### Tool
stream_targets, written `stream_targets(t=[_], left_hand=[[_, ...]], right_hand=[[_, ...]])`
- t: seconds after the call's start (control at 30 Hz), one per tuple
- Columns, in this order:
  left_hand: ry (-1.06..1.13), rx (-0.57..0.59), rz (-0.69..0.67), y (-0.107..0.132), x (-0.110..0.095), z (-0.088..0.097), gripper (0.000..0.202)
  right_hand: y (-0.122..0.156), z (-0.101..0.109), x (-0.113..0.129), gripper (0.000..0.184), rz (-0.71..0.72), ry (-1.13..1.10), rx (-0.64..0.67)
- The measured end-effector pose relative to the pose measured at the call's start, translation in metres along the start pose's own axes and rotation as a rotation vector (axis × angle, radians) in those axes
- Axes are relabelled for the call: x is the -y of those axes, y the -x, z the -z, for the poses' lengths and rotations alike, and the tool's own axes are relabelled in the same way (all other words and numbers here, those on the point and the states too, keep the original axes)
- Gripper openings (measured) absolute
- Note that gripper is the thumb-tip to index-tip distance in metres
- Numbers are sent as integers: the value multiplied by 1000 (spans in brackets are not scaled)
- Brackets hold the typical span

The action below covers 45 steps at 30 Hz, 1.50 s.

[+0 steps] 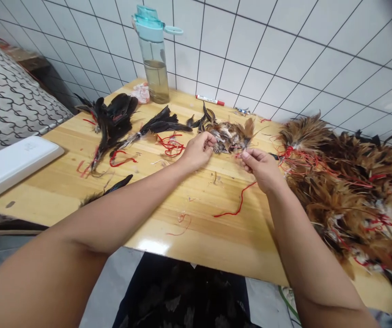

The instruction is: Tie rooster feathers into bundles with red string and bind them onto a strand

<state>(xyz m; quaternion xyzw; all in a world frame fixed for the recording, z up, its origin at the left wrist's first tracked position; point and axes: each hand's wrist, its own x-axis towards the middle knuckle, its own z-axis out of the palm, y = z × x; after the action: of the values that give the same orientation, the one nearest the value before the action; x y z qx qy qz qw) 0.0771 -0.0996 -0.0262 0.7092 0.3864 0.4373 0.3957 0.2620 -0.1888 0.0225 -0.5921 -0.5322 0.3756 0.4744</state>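
My left hand (198, 151) is closed, thumb and fingers curled together at the near left edge of a loose pile of small brown and grey feathers (230, 136). Whatever its fingertips may pinch is too small to make out. Right of the pile, my right hand (259, 167) is closed, with a bit of red string showing at its thumb and fingertips. A length of red string (241, 205) trails from below that hand across the wooden table (196, 200). Behind the right hand, a dark slim object (273, 156) is partly hidden.
Tied bundles of brown feathers (335, 191) crowd the right side. Black feather bundles (114, 118) and red string scraps (170, 145) lie on the left. A water bottle (155, 68), a marker (210, 100) and a white box-like device (18, 164) stand or lie around the edges.
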Motion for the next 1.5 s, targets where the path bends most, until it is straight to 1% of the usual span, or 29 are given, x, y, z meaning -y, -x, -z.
stream_targets(t=[0.07,0.13,0.2,0.27,0.33,0.43,0.53,0.63,0.7,0.77,0.83,0.9,0.97,1.07,1.13,1.23,1.33,1.43,1.5], left_hand=[[-24,5,-8,0,3,1,26],[-48,14,2,0,3,1,23],[-64,31,14,0,0,2,22],[-77,46,20,1,-3,2,22],[-89,57,23,2,-5,2,22],[-99,61,24,3,-6,1,22],[-115,68,17,4,-6,2,20],[-142,79,11,5,-5,2,20],[-160,83,10,6,-5,3,21],[-171,86,10,7,-4,3,20],[-180,90,13,7,-3,3,19],[-191,92,19,7,-2,4,18],[-209,102,25,7,-2,4,18],[-251,131,32,8,-3,5,17],[-284,154,34,8,-5,6,17],[-332,194,39,9,-7,7,18],[-380,212,37,9,-9,8,18],[-413,219,24,9,-10,8,18],[-425,229,12,9,-11,9,18]], right_hand=[[5,11,14,27,17,11,-35],[13,23,27,25,45,48,-103],[25,39,37,24,65,83,-183],[41,57,43,24,51,117,-262],[60,77,45,26,18,158,-356],[92,105,39,31,-27,213,-497],[121,121,25,32,-136,269,-628],[146,126,10,31,-263,370,-640],[159,128,2,26,-262,473,-674],[169,132,-3,20,-260,570,-752],[176,137,-5,17,-283,642,-837],[181,143,-6,15,-318,714,-883],[183,147,-6,13,-341,802,-874],[184,148,-7,14,-367,925,-815],[184,149,-9,19,-369,997,-845],[185,154,-14,33,-391,1075,-910],[187,164,-20,41,-432,1108,-923],[188,168,-25,39,-479,1155,-902],[186,164,-26,37,-497,1206,-860]])
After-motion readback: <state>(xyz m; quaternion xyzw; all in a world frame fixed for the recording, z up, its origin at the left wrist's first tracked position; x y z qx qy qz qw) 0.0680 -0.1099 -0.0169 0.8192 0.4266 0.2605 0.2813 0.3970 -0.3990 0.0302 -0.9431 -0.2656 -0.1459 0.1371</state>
